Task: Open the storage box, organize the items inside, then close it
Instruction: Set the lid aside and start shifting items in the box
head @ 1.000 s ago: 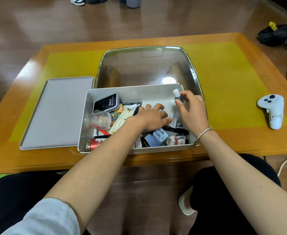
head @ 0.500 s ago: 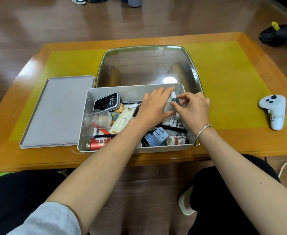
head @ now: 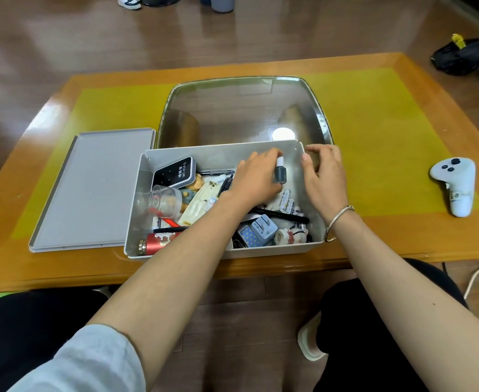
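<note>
Over the open storage box [head: 312, 247], left hand [head: 256, 181] pinches a small bottle [head: 280, 174]; right hand [head: 324, 176] relaxed.

Box [head: 312, 248] sits near front edge of bench [head: 374, 142], lid [head: 91, 190] flat just left, controller [head: 455, 185] well off right.

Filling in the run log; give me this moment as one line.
lid off | left hand holds bottle | right hand open | box cluttered
</note>
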`<state>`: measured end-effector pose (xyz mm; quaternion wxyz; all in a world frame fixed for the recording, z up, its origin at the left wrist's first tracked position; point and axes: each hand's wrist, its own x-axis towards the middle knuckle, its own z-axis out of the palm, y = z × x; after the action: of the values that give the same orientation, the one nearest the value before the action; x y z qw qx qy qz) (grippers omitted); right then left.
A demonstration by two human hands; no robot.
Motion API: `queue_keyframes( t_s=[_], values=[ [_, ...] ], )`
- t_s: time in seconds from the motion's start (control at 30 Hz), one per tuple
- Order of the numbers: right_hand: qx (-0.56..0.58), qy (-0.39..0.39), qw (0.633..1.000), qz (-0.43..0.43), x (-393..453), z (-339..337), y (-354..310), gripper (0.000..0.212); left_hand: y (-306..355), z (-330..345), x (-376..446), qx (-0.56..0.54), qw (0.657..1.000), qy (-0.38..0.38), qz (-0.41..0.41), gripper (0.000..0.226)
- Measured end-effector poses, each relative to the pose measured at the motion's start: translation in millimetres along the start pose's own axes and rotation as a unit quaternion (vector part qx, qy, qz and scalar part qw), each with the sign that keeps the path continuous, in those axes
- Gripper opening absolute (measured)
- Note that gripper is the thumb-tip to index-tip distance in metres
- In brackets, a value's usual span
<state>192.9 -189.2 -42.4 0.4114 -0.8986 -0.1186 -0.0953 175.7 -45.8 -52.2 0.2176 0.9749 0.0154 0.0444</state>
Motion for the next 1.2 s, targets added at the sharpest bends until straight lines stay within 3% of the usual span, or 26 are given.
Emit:
queue_keyframes(
  t_s=[0.13, 0.33, 0.47, 0.6, 0.8, 1.2],
  values=[
    [-0.021, -0.061, 0.997, 0.048, 1.0, 3.8, 0.0, 0.032, 4.8, 5.8, 13.1, 0.039, 0.997, -0.068, -0.023, 0.053],
    [-0.035, -0.086, 0.994, 0.058, 2.6, 6.8, 2.4, 0.038, 3.6, 15.2, 18.2, 0.088, 0.992, -0.080, -0.046, 0.047],
    [-0.045, -0.087, 0.994, 0.051, 3.4, 8.2, 4.7, 0.037, -0.3, 15.7, 17.5, 0.133, 0.984, -0.103, -0.058, 0.056],
    [-0.071, -0.085, 0.993, 0.043, 3.6, 6.2, 7.8, 0.033, 1.3, 12.4, 12.4, 0.140, 0.981, -0.123, -0.048, 0.060],
    [-0.079, -0.110, 0.990, 0.039, 3.6, 3.7, 9.3, 0.034, 6.9, 7.9, -10.7, 0.139, 0.981, -0.132, -0.028, 0.042],
    [-0.105, -0.134, 0.985, 0.034, 3.9, 0.0, 6.1, 0.025, 19.9, 18.5, -15.8, 0.171, 0.967, -0.187, 0.015, 0.052]
  ],
)
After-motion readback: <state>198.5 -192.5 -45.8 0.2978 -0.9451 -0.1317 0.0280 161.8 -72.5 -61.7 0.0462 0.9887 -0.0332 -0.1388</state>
